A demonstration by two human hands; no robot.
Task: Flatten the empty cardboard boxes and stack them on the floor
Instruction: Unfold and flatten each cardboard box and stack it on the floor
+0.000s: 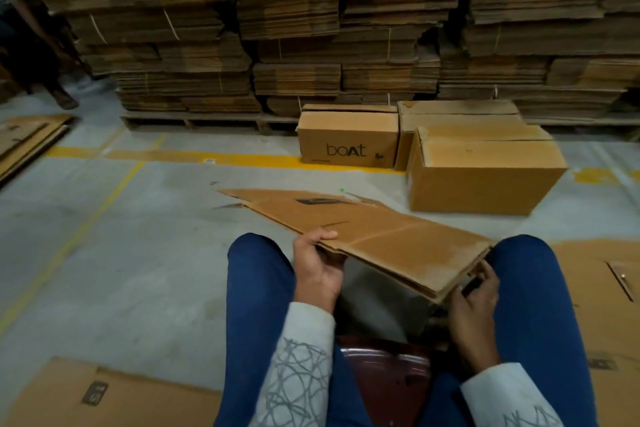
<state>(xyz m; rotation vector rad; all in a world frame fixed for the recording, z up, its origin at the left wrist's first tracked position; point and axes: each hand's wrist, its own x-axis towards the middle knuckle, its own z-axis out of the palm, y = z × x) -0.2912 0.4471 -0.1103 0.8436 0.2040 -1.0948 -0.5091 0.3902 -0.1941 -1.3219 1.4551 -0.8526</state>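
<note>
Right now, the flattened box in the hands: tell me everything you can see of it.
The flattened box is brown corrugated cardboard, dusty in patches, its layers showing at the near edge. A crease crosses the top face; a dark printed label sits near the far end, where flaps splay. It slants away between the knees. The left hand grips its left edge, thumb on top; the right hand holds its near right corner.
</note>
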